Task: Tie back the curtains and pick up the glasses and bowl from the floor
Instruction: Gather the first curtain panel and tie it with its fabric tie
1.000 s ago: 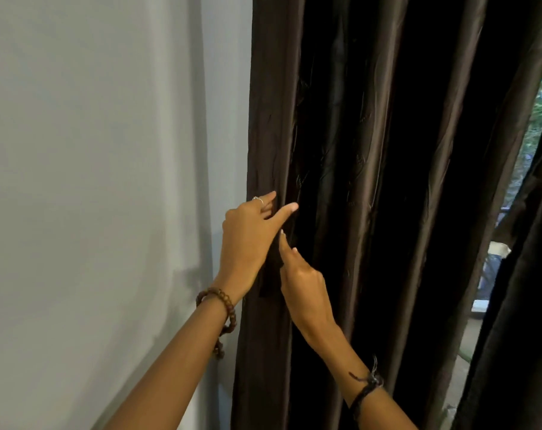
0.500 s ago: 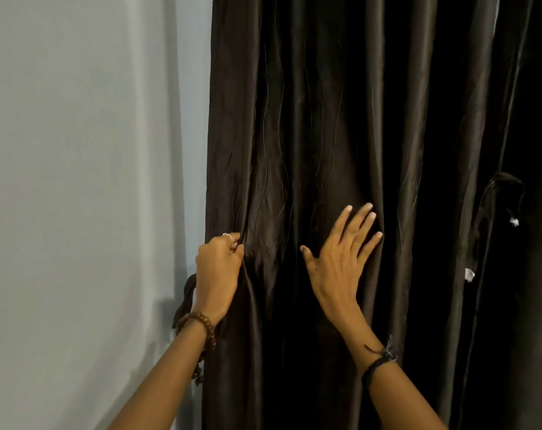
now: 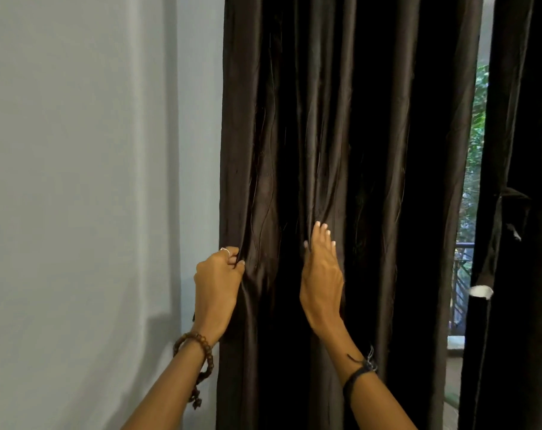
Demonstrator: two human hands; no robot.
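The left hand [image 3: 218,282] is clenched on the left edge of the dark brown curtain [image 3: 325,135], its fingertips buried in a fold. The right hand [image 3: 321,274] lies released, fingers straight, flat against the folds further right. A beaded bracelet [image 3: 198,355] and a dark cord band [image 3: 358,372] circle the wrists. Left stands a pale wall [image 3: 93,181]. Right, a narrow gap shows foliage [image 3: 477,135] before a second curtain panel [image 3: 524,119], cut off by the frame. No floor, glasses or bowl are in view.
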